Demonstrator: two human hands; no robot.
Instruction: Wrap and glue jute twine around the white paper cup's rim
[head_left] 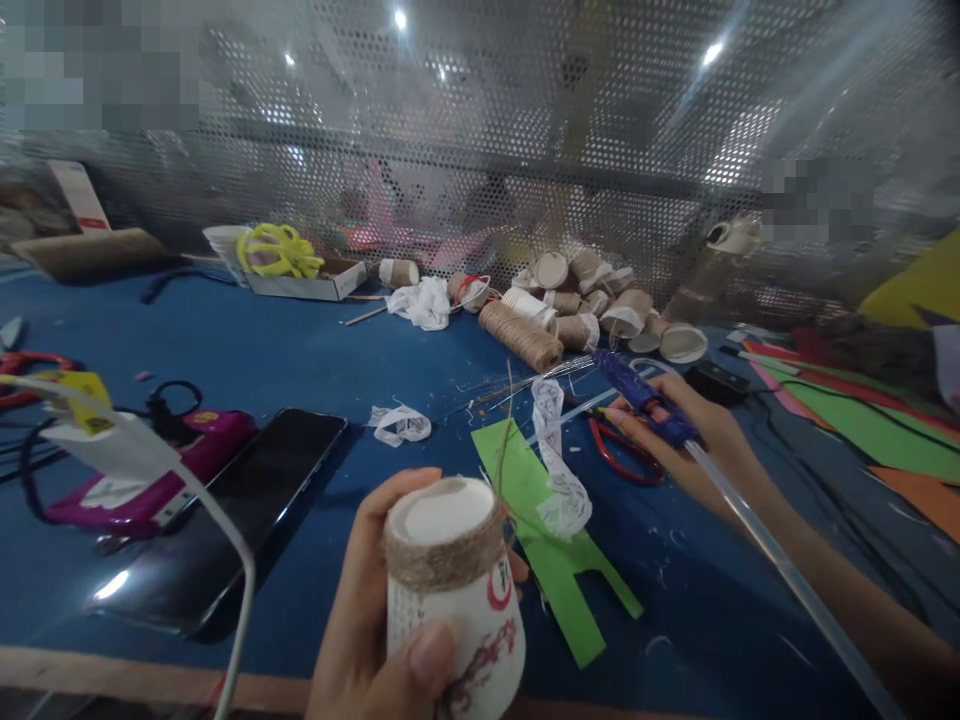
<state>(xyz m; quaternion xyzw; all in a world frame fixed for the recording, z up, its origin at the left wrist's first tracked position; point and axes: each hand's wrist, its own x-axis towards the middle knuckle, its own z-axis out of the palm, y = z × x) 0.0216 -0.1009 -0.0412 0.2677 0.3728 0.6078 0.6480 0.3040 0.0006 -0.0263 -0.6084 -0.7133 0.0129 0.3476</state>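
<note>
My left hand [367,610] is wrapped round an upturned paper cup [457,610] with red blossom print. Twine [442,552] is wound in a band near the cup's closed end, and a loose strand rises from its right side. To the right, my right hand [697,440] grips a blue hot glue gun [652,400], its nozzle pointing away toward the back; a clear glue stick [772,565] sticks out of its rear. Between the hands lie a green paper cutout [536,520] and a strip of white lace [553,450].
A twine spool [521,335] and a heap of twine-wrapped cups [592,290] sit at the back before a perforated metal screen [450,140]. Left are a phone [247,510], a magenta power bank [150,475] and a white cable [202,490]. Red-handled scissors [622,455] lie by my right hand.
</note>
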